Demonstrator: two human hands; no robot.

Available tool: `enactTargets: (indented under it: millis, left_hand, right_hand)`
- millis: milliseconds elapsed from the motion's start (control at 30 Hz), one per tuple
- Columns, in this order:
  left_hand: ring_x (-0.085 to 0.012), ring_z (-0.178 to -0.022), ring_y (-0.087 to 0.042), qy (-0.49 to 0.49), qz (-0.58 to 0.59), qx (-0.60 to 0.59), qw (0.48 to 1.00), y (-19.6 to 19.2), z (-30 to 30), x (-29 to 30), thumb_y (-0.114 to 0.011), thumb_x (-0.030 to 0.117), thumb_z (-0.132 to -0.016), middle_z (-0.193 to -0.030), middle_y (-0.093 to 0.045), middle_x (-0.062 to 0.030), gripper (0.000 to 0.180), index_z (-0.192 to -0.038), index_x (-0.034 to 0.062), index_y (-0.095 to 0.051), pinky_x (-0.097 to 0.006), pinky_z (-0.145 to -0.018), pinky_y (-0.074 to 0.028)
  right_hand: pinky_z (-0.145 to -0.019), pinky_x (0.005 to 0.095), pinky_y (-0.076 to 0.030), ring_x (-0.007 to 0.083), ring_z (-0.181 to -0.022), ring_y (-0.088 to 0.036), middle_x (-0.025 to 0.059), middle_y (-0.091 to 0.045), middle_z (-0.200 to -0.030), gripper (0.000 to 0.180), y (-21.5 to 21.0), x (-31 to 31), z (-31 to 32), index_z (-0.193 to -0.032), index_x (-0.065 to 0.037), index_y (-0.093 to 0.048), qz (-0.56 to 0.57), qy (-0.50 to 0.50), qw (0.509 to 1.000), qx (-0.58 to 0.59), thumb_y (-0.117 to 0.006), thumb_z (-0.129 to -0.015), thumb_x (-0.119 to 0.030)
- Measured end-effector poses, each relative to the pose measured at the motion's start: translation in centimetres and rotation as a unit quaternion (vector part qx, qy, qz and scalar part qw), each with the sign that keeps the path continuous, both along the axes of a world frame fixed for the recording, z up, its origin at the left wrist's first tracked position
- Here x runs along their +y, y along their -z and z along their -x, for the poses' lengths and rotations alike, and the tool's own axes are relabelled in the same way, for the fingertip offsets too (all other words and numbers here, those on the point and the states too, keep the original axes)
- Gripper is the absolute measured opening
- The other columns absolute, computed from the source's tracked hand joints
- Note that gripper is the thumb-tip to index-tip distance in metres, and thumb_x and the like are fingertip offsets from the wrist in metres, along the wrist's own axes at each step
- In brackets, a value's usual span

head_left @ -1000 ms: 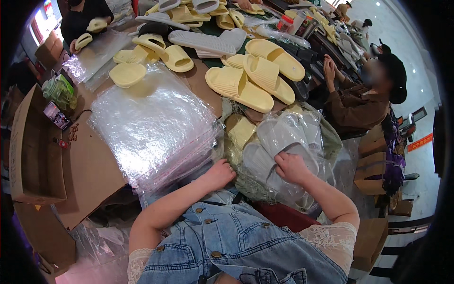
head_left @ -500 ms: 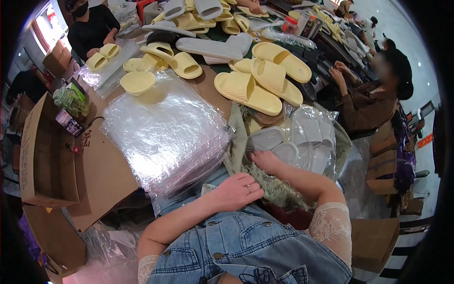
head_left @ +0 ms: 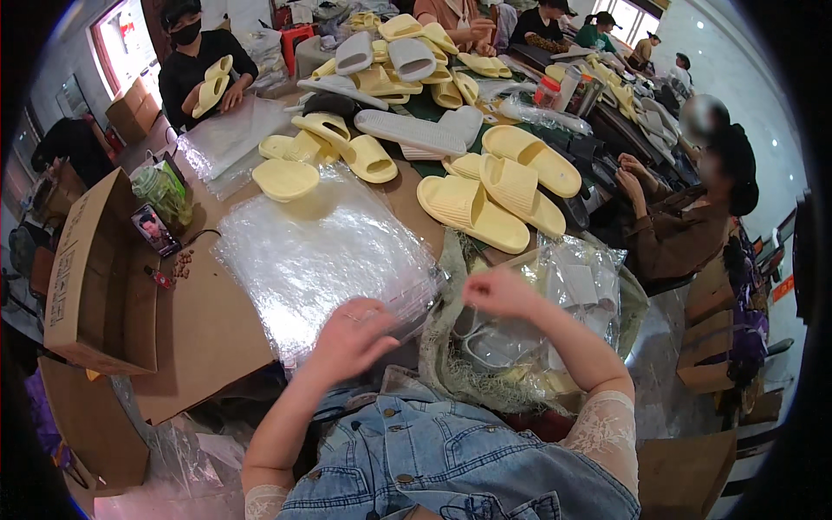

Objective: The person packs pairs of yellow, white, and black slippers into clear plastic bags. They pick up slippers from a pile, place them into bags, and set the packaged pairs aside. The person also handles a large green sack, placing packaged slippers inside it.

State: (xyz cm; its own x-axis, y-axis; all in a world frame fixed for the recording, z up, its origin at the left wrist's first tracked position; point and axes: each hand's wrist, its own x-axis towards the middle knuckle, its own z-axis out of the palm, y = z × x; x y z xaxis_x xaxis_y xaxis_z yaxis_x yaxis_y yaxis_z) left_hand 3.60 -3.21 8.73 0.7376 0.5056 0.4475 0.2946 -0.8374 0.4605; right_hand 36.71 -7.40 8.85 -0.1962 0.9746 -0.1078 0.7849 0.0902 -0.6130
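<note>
Nearest the camera: denim garment (head_left: 451, 459) at lower edge, forearms rising from it. Left hand (head_left: 351, 338) loosely curled, fingers bent down onto the near edge of a stack of clear plastic bags (head_left: 325, 251), touching the top sheet; a firm grip not discernible. Right hand (head_left: 498, 290) raised, fingers pinched together above a filled clear bag (head_left: 555, 303) of pale slippers; whether anything sits between the fingertips cannot be told. Filled bag resting on greenish fringed cloth (head_left: 451, 364), just right of the stack. Stack lying flat on brown counter (head_left: 204, 334). Left: open cardboard box (head_left: 95, 277). Beyond the stack: single yellow slipper (head_left: 286, 178), then yellow slipper pair (head_left: 498, 195), grey sole (head_left: 412, 132). Far left: person in black (head_left: 195, 65) holding yellow slippers. Right: seated person in brown (head_left: 680, 234).
</note>
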Motion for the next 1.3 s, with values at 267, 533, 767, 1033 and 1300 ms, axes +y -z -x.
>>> enactTargets:
  millis: [267, 533, 767, 1033, 1300]
  left_hand:
    - [-0.0391, -0.123, -0.051, -0.21, 0.012, 0.042, 0.977, 5.4, 7.3, 4.2, -0.076, 0.026, -0.075, -0.132, -0.056, -0.0185, 0.048, -0.117, 0.0061, -0.063, -0.047, -0.104, -0.041]
    - [-0.0372, -0.124, -0.051, -0.205, -0.001, 0.028, 0.978, 7.1, 7.8, 4.4, -0.074, 0.033, -0.079, -0.135, -0.055, -0.0157, 0.048, -0.118, 0.008, -0.064, -0.046, -0.104, -0.041]
    - [-0.0367, -0.124, -0.051, -0.219, -0.012, 0.018, 0.975, 6.7, 7.8, 3.9, -0.074, 0.035, -0.08, -0.132, -0.057, -0.016, 0.047, -0.116, 0.0057, -0.065, -0.044, -0.104, -0.042]
    - [-0.0352, -0.124, -0.052, -0.228, 0.009, 0.021, 0.973, 6.3, 7.7, 3.9, -0.073, 0.033, -0.08, -0.13, -0.059, -0.0144, 0.044, -0.115, 0.0073, -0.066, -0.044, -0.105, -0.04]
    - [-0.0318, -0.118, -0.058, -0.244, 0.157, -0.022, 0.957, 6.9, 7.8, 4.0, -0.076, 0.02, -0.077, -0.125, -0.064, -0.0136, 0.046, -0.12, 0.0101, -0.065, -0.041, -0.1, -0.045]
  right_hand:
    - [-0.086, 0.041, -0.053, 0.0395, -0.089, -0.064, 0.0196, -0.067, -0.096, 0.039, 1.1, 7.5, -11.8, -0.101, 0.003, -0.066, -0.231, 0.393, 0.833, -0.313, -0.072, -0.077, -0.027]
    - [-0.065, 0.0244, -0.045, 0.0068, -0.072, -0.056, 0.0004, -0.067, -0.084, 0.028, -2.3, 10.6, -11.0, -0.101, 0.002, -0.069, -0.302, 0.326, 0.886, 0.131, -0.071, -0.085, -0.021]
    - [-0.062, 0.0183, -0.042, 0.0026, -0.07, -0.053, -0.0024, -0.062, -0.08, 0.015, -11.5, 9.1, 0.4, -0.091, -0.001, -0.064, -0.288, 0.203, 0.851, 0.389, -0.068, -0.093, -0.015]
    - [-0.062, 0.0209, -0.043, 0.0034, -0.07, -0.053, -0.002, -0.061, -0.079, 0.017, -7.1, 8.7, 13.6, -0.093, -0.001, -0.064, -0.121, 0.092, 0.879, 0.452, -0.069, -0.092, -0.017]
    - [-0.065, 0.0249, -0.048, 0.0074, -0.073, -0.058, 0.0006, -0.065, -0.082, 0.019, -1.1, 6.1, 22.3, -0.097, -0.002, -0.066, -0.006, -0.077, 0.911, 0.405, -0.07, -0.09, -0.019]
